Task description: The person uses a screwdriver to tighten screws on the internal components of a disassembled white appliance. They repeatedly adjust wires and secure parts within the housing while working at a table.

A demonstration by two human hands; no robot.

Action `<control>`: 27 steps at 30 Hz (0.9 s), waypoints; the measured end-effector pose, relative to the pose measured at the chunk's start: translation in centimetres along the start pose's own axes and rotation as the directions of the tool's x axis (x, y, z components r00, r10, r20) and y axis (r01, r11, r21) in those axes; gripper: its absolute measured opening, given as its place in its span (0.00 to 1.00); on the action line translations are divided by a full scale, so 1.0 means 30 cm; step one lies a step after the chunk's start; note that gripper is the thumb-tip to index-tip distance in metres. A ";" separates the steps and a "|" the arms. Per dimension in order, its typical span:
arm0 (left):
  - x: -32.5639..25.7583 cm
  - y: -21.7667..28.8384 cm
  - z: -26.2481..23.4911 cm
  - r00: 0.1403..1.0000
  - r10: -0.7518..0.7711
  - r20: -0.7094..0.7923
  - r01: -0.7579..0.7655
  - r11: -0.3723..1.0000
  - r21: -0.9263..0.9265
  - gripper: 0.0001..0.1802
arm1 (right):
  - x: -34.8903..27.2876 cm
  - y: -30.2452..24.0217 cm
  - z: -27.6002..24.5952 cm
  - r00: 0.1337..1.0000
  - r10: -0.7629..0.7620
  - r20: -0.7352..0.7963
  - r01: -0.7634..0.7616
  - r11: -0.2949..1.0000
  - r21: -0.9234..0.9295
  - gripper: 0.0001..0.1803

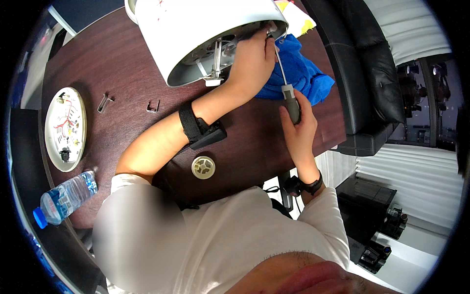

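A white, bucket-shaped appliance housing (196, 34) lies on its side, its open end towards me and metal parts showing inside. My left hand (254, 59) reaches to the right part of its rim. Those fingers are bent together beside the screwdriver's tip; what they pinch is hidden. In my right hand (301, 127) is a screwdriver (292, 104) with a grey handle, its shaft slanting up to the rim beside my left thumb. Bunched blue cloth (311, 76) lies under and behind the shaft. A metal bracket (215, 61) stands out at the housing's opening.
On the dark wooden table (132, 132) are a white oval panel (54, 130) with wires, two small metal brackets (105, 103) and a pale round slotted part (203, 167). A water bottle (68, 198) lies at the left edge. A black sofa (364, 88) stands right of the table.
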State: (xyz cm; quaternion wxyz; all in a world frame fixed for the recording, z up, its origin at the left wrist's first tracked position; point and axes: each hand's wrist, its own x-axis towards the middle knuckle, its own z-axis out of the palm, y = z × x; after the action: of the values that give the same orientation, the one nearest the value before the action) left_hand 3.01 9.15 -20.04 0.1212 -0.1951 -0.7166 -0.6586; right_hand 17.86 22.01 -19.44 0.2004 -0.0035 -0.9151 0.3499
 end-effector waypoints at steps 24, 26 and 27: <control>-0.004 0.033 -0.008 0.995 -0.091 0.029 0.094 0.989 -0.110 0.19 | -0.023 0.029 0.011 0.999 0.046 -0.025 -0.041 0.984 0.171 0.25; -0.004 0.032 -0.007 0.995 -0.096 0.023 0.099 0.987 -0.130 0.19 | -0.024 0.024 0.017 0.998 0.046 -0.042 -0.040 0.988 0.152 0.24; -0.004 0.032 -0.006 0.995 -0.100 0.024 0.102 0.986 -0.129 0.19 | -0.025 0.021 0.020 0.998 0.043 -0.050 -0.036 0.989 0.145 0.24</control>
State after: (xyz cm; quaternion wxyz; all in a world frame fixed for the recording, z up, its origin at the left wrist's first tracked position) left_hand 3.51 9.00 -19.21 0.0686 -0.1717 -0.6821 -0.7075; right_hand 18.25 22.00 -20.53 0.2174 -0.0164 -0.8814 0.4189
